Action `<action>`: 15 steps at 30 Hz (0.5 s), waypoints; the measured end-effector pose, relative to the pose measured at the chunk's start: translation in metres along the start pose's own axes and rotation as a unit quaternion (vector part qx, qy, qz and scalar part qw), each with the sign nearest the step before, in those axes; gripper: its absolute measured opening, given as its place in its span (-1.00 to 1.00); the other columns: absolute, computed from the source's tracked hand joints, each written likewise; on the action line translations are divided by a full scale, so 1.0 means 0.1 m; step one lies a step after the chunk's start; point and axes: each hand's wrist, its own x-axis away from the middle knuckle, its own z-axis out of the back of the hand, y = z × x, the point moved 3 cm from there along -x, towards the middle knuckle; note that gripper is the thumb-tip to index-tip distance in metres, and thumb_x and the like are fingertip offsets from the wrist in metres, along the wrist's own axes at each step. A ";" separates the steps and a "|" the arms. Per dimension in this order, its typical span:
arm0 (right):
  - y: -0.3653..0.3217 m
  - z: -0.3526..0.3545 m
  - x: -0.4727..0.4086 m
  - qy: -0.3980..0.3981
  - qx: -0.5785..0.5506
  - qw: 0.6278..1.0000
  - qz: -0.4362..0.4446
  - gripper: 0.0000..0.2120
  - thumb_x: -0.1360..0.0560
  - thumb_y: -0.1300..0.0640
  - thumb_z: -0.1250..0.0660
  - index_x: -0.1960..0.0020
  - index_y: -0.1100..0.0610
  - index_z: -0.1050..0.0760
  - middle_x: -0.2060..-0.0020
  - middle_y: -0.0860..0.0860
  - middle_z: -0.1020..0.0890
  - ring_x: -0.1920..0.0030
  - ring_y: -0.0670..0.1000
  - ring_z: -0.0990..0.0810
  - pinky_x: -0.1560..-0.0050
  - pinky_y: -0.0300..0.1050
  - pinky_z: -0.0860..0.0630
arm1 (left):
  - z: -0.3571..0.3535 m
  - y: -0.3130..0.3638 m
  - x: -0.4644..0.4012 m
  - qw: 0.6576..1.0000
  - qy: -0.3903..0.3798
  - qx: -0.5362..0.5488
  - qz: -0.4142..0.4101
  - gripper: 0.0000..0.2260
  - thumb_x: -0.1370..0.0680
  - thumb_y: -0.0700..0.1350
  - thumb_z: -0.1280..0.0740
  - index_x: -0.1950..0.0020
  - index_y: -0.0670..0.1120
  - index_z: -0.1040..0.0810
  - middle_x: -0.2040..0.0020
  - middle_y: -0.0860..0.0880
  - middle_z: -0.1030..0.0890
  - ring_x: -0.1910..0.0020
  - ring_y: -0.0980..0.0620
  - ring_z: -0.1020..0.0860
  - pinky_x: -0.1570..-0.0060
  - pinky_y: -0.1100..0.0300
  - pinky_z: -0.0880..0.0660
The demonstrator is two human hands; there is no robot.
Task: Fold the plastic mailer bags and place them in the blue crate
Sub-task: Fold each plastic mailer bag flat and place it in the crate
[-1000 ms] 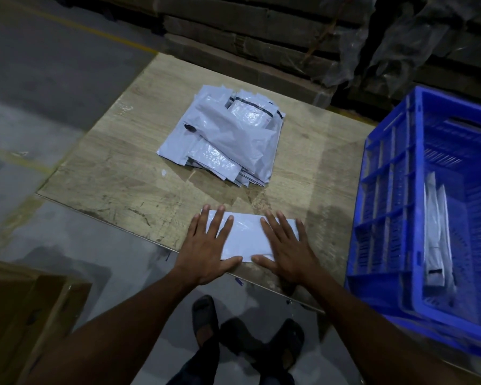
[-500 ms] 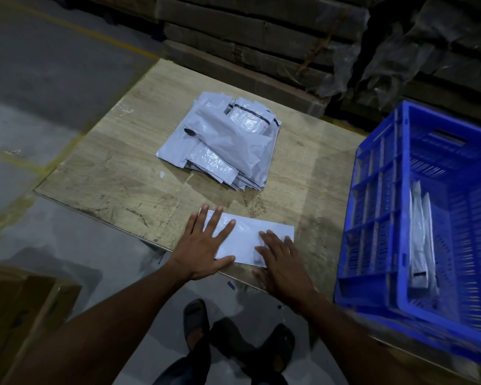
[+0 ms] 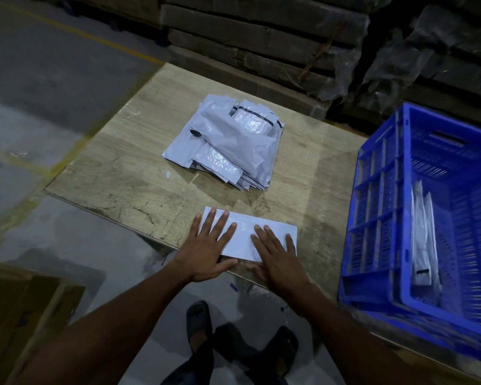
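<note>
While both hands, left [image 3: 206, 252] and right [image 3: 278, 258], press flat with straight fingers, no grip, on the folded mailer [image 3: 247, 234] at the table [image 3: 117, 173] near edge, creasing looks done; next: pick it up, drop into crate [image 3: 378, 218] at right. Pile [image 3: 228, 143] waits behind.

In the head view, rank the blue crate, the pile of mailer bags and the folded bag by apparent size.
1. blue crate, though it sits nearer the camera
2. pile of mailer bags
3. folded bag, partly covered by both hands
</note>
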 end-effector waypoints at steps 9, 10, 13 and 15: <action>-0.07 0.15 -0.02 0.024 0.067 0.997 0.025 -0.36 -0.58 -0.19 0.01 -0.44 0.18 -0.47 -0.44 0.15 -0.48 -0.41 0.15 -0.49 -0.28 0.44 -0.38 | 0.12 0.07 -0.04 0.998 -0.035 -0.054 -0.001 -0.24 -0.58 0.34 -0.24 -0.61 -0.10 -0.18 -0.63 -0.20 -0.25 -0.59 -0.27 -0.26 -0.29 -0.48 -0.36; -0.06 0.14 -0.02 0.029 0.074 0.997 0.025 -0.39 -0.59 -0.16 0.01 -0.44 0.18 -0.47 -0.44 0.14 -0.47 -0.41 0.15 -0.49 -0.29 0.44 -0.39 | 0.12 0.08 -0.04 0.997 -0.043 -0.057 0.005 -0.24 -0.56 0.30 -0.34 -0.59 -0.12 -0.22 -0.61 -0.19 -0.31 -0.57 -0.27 -0.31 -0.25 -0.49 -0.40; -0.05 0.13 0.01 0.064 0.072 0.995 0.028 -0.42 -0.64 -0.14 -0.01 -0.50 0.19 -0.37 -0.53 0.13 -0.30 -0.46 0.17 -0.43 -0.33 0.41 -0.36 | 0.09 0.13 -0.03 0.997 -0.026 -0.072 0.001 -0.44 -0.63 0.11 -0.31 -0.52 -0.18 -0.42 -0.54 -0.23 -0.42 -0.50 -0.31 -0.41 -0.14 -0.52 -0.46; -0.12 0.16 0.07 0.113 0.075 0.989 0.065 -0.45 -0.64 -0.08 -0.13 -0.54 0.17 -0.26 -0.58 0.16 -0.20 -0.53 0.24 -0.30 -0.38 0.42 -0.32 | 0.09 0.12 -0.02 0.998 -0.017 -0.060 -0.006 -0.53 -0.62 0.00 -0.27 -0.48 -0.19 -0.49 -0.51 -0.24 -0.45 -0.46 -0.33 -0.44 -0.09 -0.52 -0.49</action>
